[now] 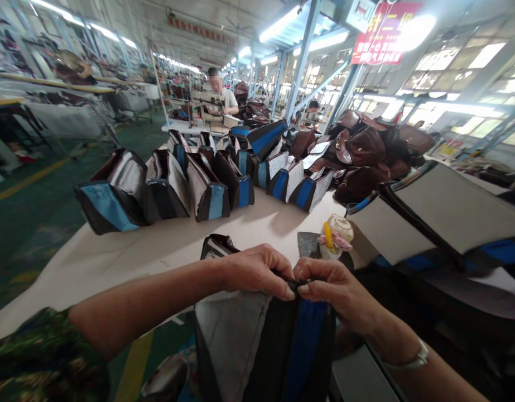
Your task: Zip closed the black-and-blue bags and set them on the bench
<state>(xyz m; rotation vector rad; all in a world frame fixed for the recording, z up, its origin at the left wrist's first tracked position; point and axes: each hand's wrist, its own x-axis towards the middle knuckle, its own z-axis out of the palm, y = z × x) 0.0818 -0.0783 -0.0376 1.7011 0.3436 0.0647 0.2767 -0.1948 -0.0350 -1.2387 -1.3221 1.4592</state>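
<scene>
A half-made bag (278, 340) with grey, black and blue panels hangs upright at the near edge of the pale table (257, 234). My left hand (261, 271) pinches the bag's dark upper edge between thumb and fingers. Right beside it, my right hand (324, 279) grips the same edge, the two thumbs almost meeting. A bracelet (412, 357) circles my right wrist. What exactly lies under the fingertips is too small to make out. Part of the bag's top shows behind my left forearm.
Several similar bags (211, 195) stand in rows across the table. A round pale container with a yellow band (336, 234) sits by a dark grey patch (308, 244). Brown bags (361, 145) pile up behind. Large pale panels (453, 212) rise at right. A person (227, 100) works farther back.
</scene>
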